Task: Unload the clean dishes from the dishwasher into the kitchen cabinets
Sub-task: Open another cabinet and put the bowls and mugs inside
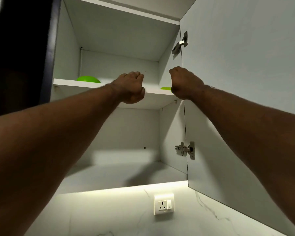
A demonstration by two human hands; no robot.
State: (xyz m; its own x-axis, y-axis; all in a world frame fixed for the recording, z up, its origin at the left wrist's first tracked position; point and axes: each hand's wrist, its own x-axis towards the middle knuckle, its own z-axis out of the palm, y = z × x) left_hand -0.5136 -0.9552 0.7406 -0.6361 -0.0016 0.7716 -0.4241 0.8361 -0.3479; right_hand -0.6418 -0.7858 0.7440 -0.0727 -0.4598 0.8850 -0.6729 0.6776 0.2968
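Observation:
The white wall cabinet (119, 40) stands open, seen from below. On its upper shelf (72, 82) a lime green bowl (88, 79) sits upside down at the left. My left hand (130, 87) is raised to the shelf's front edge with its fingers curled into a fist and nothing visible in it. My right hand (184, 82) is up at the shelf's right end, fingers curled. A second green dish (165, 88) shows only as a sliver over the shelf edge and meets this hand at the thumb side. The rest of that dish is hidden.
The open cabinet door (245, 82) hangs on two hinges (186, 149) just right of my right arm. The lower shelf (126, 174) lies under my arms. Below it is a lit marble wall with a socket (163, 204). A dark panel (19, 57) borders the cabinet's left side.

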